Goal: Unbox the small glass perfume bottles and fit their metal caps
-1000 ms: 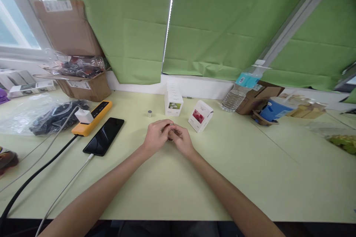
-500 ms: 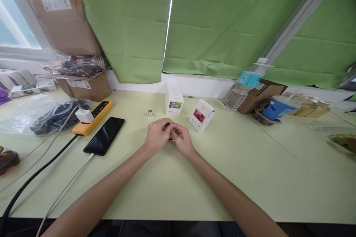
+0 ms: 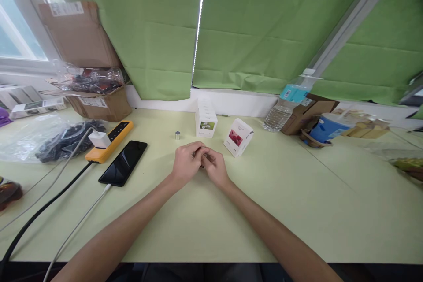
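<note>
My left hand (image 3: 187,161) and my right hand (image 3: 214,164) meet fingertip to fingertip over the table, both closed around a small dark object that is mostly hidden by the fingers. Just behind my left hand a small silver cylinder (image 3: 177,135) stands upright. A row of white boxes (image 3: 206,124), the front one with a green and white picture, is beyond my hands. To the right of my right hand stands a tilted white box (image 3: 238,137) with a red fruit picture.
On the left are a black phone (image 3: 123,163) on a cable, an orange power strip (image 3: 110,143), a bagged dark bundle (image 3: 66,143) and an open cardboard box (image 3: 102,105). At the right stand a water bottle (image 3: 284,108) and a blue cup (image 3: 327,128).
The view has shifted very slightly. Both hands keep nearly the same place and grip.
</note>
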`<state>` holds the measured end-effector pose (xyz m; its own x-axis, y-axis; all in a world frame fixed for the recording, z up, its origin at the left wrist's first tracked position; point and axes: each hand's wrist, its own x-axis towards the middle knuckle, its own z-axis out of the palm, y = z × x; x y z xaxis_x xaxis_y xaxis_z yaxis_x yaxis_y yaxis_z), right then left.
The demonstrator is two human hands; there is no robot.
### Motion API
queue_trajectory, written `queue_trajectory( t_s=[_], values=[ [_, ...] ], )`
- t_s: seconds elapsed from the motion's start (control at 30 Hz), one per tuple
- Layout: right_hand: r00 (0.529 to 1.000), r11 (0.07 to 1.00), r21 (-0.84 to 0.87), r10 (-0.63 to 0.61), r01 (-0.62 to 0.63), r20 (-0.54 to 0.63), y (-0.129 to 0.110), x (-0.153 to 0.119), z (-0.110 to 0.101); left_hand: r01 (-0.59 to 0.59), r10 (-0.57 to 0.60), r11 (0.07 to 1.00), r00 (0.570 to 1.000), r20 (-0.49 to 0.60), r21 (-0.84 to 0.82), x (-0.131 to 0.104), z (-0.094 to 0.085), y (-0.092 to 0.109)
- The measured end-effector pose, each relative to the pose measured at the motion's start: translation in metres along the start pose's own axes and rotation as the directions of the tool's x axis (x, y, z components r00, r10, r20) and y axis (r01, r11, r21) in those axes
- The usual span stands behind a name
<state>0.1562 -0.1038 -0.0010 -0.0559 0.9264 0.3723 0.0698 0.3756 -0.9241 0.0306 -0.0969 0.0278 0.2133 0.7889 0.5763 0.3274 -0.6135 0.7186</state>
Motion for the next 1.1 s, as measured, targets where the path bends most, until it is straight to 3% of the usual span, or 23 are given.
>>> queue_trajectory(
  t_s=[0.23, 0.47, 0.67, 0.73, 0.9, 1.0, 1.1],
  values=[
    [0.999, 1.0, 0.01, 0.011, -0.011, -0.037, 0.002, -0.001, 0.002, 0.082, -0.082, 0.996, 0.997, -0.004, -0.043, 0.002, -0.001, -0.001],
    [0.997, 0.999, 0.038, 0.0, -0.003, 0.08, -0.005, 0.001, -0.005, 0.077, -0.059, 0.985, 0.992, 0.112, -0.156, 0.004, -0.01, -0.004],
    [0.984, 0.995, 0.087, 0.025, -0.04, 0.174, -0.008, 0.0, -0.006, 0.168, -0.116, 0.941, 0.976, 0.184, -0.294, 0.005, -0.014, -0.013],
    [0.98, 0.999, 0.039, -0.002, -0.006, 0.199, -0.009, 0.001, -0.007, 0.174, -0.103, 0.934, 0.968, 0.23, -0.313, 0.002, -0.015, -0.018],
    [0.973, 0.947, -0.28, -0.101, 0.158, 0.207, -0.016, 0.007, -0.023, 0.247, -0.11, 0.911, 0.918, 0.381, -0.33, -0.008, -0.011, -0.03],
    [0.972, 0.923, -0.354, -0.072, 0.15, 0.226, -0.022, 0.009, -0.038, 0.269, -0.121, 0.894, 0.915, 0.384, -0.359, -0.008, -0.008, -0.033],
    [0.98, 0.898, -0.403, -0.123, 0.177, 0.156, -0.028, 0.012, -0.05, 0.303, -0.149, 0.86, 0.918, 0.366, -0.41, -0.006, -0.005, -0.03]
  ],
)
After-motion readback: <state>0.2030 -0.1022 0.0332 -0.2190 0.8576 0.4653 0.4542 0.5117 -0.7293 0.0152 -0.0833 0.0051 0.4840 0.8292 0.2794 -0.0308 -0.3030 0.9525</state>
